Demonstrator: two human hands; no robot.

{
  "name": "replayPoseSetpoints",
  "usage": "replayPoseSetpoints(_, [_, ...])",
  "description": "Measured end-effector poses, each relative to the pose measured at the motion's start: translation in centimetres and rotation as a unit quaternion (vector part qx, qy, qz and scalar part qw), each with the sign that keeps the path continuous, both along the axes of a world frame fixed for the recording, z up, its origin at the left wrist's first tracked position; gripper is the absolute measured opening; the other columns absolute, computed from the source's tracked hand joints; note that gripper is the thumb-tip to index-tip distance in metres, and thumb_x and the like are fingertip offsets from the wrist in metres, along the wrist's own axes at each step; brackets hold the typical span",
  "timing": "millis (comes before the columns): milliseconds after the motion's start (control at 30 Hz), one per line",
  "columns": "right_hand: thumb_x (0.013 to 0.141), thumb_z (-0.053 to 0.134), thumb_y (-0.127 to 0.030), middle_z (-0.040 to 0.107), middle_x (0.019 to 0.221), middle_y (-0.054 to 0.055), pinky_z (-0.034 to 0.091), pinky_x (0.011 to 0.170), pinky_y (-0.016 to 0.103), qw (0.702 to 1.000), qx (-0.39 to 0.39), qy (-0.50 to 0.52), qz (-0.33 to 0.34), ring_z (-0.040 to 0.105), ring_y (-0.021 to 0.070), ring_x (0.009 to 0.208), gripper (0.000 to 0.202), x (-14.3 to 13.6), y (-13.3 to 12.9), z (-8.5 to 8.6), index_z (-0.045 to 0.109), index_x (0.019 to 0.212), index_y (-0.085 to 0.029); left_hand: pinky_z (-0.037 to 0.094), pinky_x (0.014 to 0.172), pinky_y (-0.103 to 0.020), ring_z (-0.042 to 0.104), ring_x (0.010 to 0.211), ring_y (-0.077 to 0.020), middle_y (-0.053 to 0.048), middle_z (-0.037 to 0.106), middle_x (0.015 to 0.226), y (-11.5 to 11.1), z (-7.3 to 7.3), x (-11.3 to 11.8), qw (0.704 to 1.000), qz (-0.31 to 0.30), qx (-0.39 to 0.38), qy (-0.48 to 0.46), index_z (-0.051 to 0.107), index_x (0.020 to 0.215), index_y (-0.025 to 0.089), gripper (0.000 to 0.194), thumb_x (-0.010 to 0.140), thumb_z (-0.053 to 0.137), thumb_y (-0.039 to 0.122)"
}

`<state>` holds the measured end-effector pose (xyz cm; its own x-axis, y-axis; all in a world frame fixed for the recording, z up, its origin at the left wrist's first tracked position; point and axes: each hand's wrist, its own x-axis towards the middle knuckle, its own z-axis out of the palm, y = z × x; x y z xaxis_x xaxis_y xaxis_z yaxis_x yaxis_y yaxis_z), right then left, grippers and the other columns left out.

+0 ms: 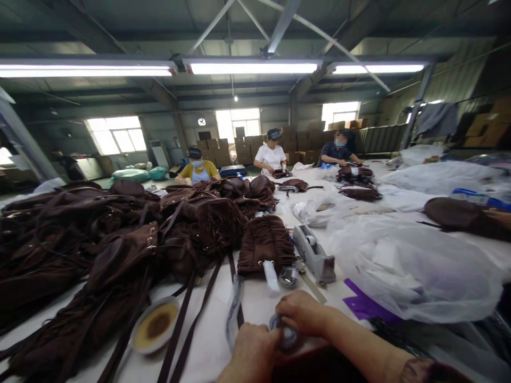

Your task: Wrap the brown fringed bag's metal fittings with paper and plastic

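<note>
Head view: dark-brown fringed bags (120, 255), piled, 8–9 o'clock; blue-and-white plastic packaging (473, 197), 3 o'clock, markings too blurred to read; grey tape dispenser (321, 266), 4–5 o'clock; left hand (252, 347), right hand (302, 315), fingers of both gripping plastic-wrapped coil (290, 339), 6 o'clock.

Dark brown bag (266, 243), grey tape dispenser (320, 267), purple strip (367, 307); small roll (290, 339) seemingly bluish-grey

Bare right hand (299, 313) and forearm (359, 338), dark sleeve edge (437, 371) above
</note>
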<state>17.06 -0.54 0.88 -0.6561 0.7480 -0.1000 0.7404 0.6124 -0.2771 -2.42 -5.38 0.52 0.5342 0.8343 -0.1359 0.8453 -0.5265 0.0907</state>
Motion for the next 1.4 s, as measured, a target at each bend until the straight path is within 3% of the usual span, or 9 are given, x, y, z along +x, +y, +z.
replayPoseSetpoints(67, [0.087,0.054,-0.030,0.076,0.102,0.010,0.046,0.081,0.032,0.999,0.008,0.008,-0.035,0.069,0.0256,0.096,0.024,-0.3,-0.2,-0.2,0.073,0.098,-0.021,0.051,0.068,-0.033,0.074,0.083,-0.0280,-0.009,0.076,0.089,-0.2,-1.8,0.5,1.000,0.009,0.021,-0.007,0.073,0.098,0.024,0.016,0.088,0.061,0.025])
replayPoseSetpoints(167, [0.088,0.055,-0.041,0.075,0.103,0.013,0.046,0.082,0.034,0.980,0.009,0.029,-0.199,0.069,0.0284,0.099,0.031,-1.0,-1.3,-0.8,0.071,0.102,-0.018,0.051,0.068,-0.035,0.072,0.081,-0.0274,-0.010,0.075,0.087,-0.6,-5.0,2.4,0.994,0.044,0.090,-0.032,0.073,0.097,0.020,0.017,0.087,0.060,0.016])
replayPoseSetpoints(267, [0.088,0.053,-0.036,0.076,0.098,0.015,0.047,0.077,0.035,0.954,-0.021,0.014,-0.299,0.070,0.0298,0.096,0.029,-1.6,-2.3,-1.3,0.070,0.099,-0.016,0.050,0.066,-0.033,0.071,0.076,-0.0246,-0.009,0.073,0.083,-1.0,-6.0,3.8,0.988,0.040,0.139,-0.051,0.071,0.098,0.017,0.016,0.087,0.060,0.014])
replayPoseSetpoints(400, [0.085,0.051,-0.023,0.076,0.101,0.014,0.046,0.080,0.034,0.965,-0.020,-0.013,-0.259,0.070,0.0283,0.099,0.025,-1.3,-2.1,-1.4,0.071,0.098,-0.018,0.050,0.065,-0.033,0.071,0.073,-0.0236,-0.007,0.073,0.081,-0.7,-4.1,3.0,0.992,-0.031,0.111,-0.047,0.068,0.096,0.019,0.010,0.090,0.061,0.021])
replayPoseSetpoints(567, [0.083,0.052,-0.022,0.076,0.101,0.016,0.046,0.080,0.037,0.968,-0.010,-0.034,-0.247,0.070,0.0304,0.097,0.025,0.1,-0.7,-0.6,0.072,0.095,-0.018,0.051,0.075,-0.034,0.069,0.073,-0.0209,-0.004,0.073,0.080,0.9,-2.4,-2.0,0.988,-0.084,0.116,-0.061,0.066,0.106,0.023,0.020,0.086,0.069,0.029])
replayPoseSetpoints(733, [0.083,0.052,-0.019,0.076,0.100,0.018,0.045,0.078,0.037,0.962,-0.007,-0.054,-0.268,0.069,0.0307,0.094,0.023,0.4,-0.2,0.0,0.072,0.094,-0.017,0.052,0.084,-0.038,0.065,0.089,-0.0234,-0.004,0.070,0.089,0.9,-1.3,-6.8,0.981,-0.013,0.158,-0.113,0.069,0.088,0.023,0.009,0.082,0.070,0.017])
replayPoseSetpoints(900, [0.083,0.051,-0.017,0.075,0.098,0.018,0.045,0.077,0.038,0.965,-0.003,-0.057,-0.257,0.068,0.0311,0.091,0.024,0.6,-0.5,-0.2,0.074,0.092,-0.018,0.052,0.091,-0.038,0.060,0.104,-0.0237,-0.011,0.065,0.107,-1.8,-2.4,-7.6,0.929,0.115,0.259,-0.238,0.065,0.105,0.020,0.020,0.090,0.053,0.013])
replayPoseSetpoints(1100, [0.086,0.053,-0.020,0.074,0.094,0.013,0.044,0.078,0.034,0.961,-0.003,-0.052,-0.271,0.066,0.0259,0.090,0.022,1.0,-1.0,-0.1,0.073,0.094,-0.021,0.051,0.075,-0.034,0.060,0.083,-0.0204,-0.004,0.066,0.088,-3.1,-4.3,-5.5,0.959,-0.114,0.152,-0.213,0.063,0.082,0.023,0.010,0.085,0.064,0.032])
replayPoseSetpoints(1400, [0.086,0.050,-0.018,0.075,0.099,0.017,0.046,0.076,0.038,0.964,0.000,-0.058,-0.258,0.069,0.0309,0.092,0.024,1.2,-1.3,0.0,0.072,0.095,-0.018,0.051,0.080,-0.045,0.064,0.087,-0.0286,-0.010,0.067,0.089,-1.3,0.6,-10.0,0.965,0.219,0.142,-0.029,0.069,0.083,0.017,0.020,0.089,0.050,0.013])
